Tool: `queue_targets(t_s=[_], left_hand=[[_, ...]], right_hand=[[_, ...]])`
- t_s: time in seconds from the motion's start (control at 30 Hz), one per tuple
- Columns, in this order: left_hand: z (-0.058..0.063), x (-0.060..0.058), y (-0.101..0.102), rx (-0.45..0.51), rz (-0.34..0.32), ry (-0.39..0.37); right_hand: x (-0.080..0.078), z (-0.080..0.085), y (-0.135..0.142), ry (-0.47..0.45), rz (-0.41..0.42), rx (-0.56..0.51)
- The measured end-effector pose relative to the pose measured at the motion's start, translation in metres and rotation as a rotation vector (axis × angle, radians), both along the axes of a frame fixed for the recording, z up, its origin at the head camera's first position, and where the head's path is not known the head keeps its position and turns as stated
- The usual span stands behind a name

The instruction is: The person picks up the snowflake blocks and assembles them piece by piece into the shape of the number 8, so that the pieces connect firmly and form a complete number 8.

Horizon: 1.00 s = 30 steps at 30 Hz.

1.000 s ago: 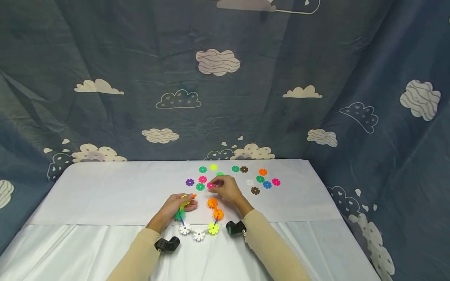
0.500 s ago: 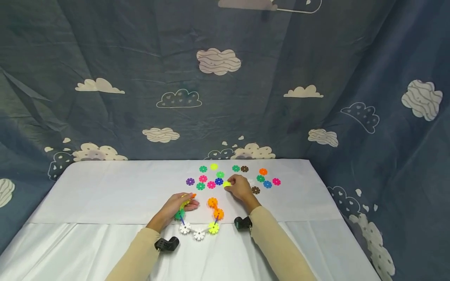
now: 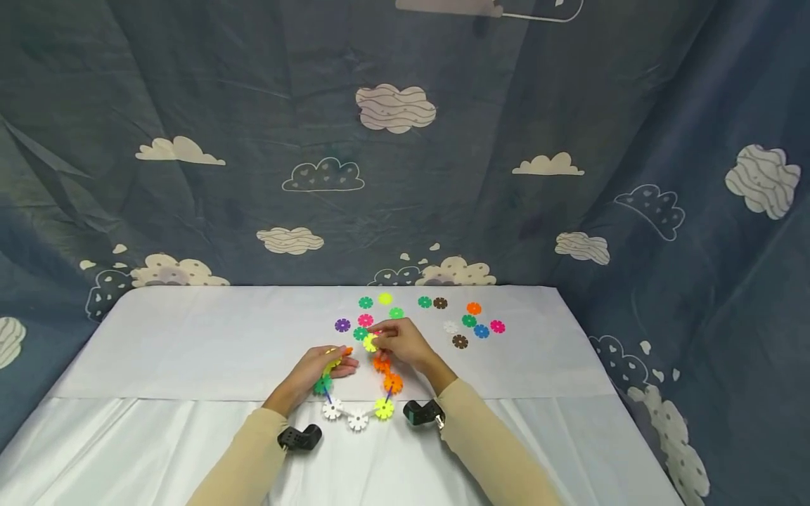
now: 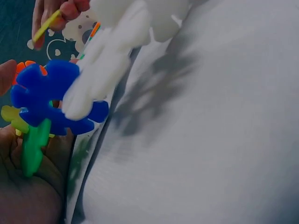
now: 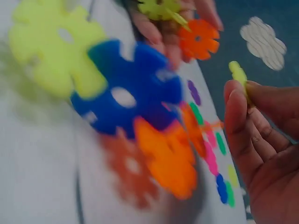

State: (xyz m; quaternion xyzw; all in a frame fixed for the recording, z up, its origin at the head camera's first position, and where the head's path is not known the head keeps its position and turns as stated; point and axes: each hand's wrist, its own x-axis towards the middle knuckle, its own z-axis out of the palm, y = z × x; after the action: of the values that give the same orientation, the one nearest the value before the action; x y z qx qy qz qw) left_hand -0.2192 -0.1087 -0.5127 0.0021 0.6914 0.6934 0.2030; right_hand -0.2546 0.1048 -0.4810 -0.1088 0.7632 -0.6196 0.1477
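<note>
In the head view my left hand (image 3: 310,374) holds one end of a chain of interlocking notched plastic discs, by its yellow and orange discs. The chain bends in a U toward me through a green disc (image 3: 323,384), white discs (image 3: 358,421), a yellow disc and orange discs (image 3: 393,383). Blue discs (image 4: 35,95) link some of them, seen edge-on from the head. My right hand (image 3: 408,344) pinches a loose yellow disc (image 5: 238,74) between thumb and fingertips, just above the chain's right orange end. In the right wrist view this disc stands apart from the chain.
Beyond my hands, loose discs lie flat on the white cloth (image 3: 209,351), among them purple (image 3: 342,325), green (image 3: 365,303) and pink (image 3: 365,320). Farther right are brown (image 3: 460,341), blue (image 3: 481,331) and orange (image 3: 474,308) ones. A cloud-patterned curtain (image 3: 443,211) hangs behind the table.
My right hand moved right across the loose discs, picked up a yellow disc, and carried it back left and nearer to the chain. The left hand stayed in place with its end.
</note>
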Motion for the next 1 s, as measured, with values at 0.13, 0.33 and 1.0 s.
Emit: queue_targets(t_s=[0.13, 0.33, 1.0], left_hand=[[-0.002, 0.001, 0.001, 0.02, -0.001, -0.008], [-0.002, 0.002, 0.0, 0.021, 0.001, -0.014], [-0.004, -0.002, -0.003, 0.01, -0.001, 0.043]], right_hand=[[0.002, -0.003, -0.013, 0.003, 0.009, 0.041], [0.004, -0.007, -0.023, 0.03, 0.01, 0.051], [0.004, -0.005, -0.042, 0.06, -0.014, 0.08]])
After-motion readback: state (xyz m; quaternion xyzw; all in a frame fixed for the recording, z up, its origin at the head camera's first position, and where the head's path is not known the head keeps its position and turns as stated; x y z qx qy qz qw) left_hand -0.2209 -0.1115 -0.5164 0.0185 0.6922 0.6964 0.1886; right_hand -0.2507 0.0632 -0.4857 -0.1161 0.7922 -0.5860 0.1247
